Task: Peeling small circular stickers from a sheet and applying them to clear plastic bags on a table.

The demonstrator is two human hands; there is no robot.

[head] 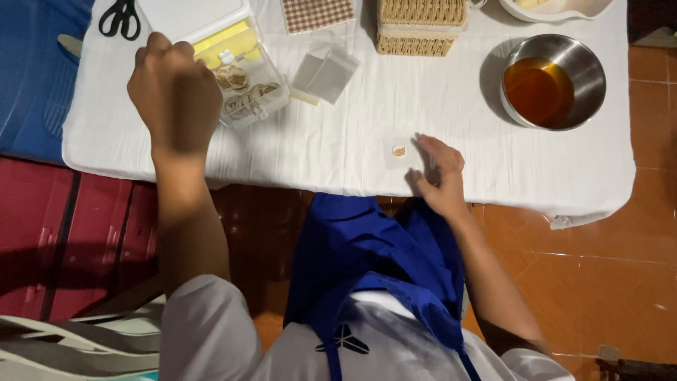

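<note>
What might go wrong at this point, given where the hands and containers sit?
1. The left hand reaches over the clear plastic box of round pieces; it could knock the box sideways.
2. The right hand rests beside a small clear bag near the table edge; a sweep could push it off.
3. The metal bowl of amber liquid sits open near the right side and may spill if bumped.

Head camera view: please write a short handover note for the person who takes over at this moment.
Left hand: closed, over the clear plastic box of round biscuits; whether it holds one cannot be seen.
Right hand: flat on the white cloth, fingers beside a small clear bag with one biscuit inside.
Nearby: empty clear bags, steel bowl of amber liquid, wicker basket, scissors.
Done: one biscuit bagged.
Left: many biscuits remain in the box; no second filled bag is in sight.
</note>
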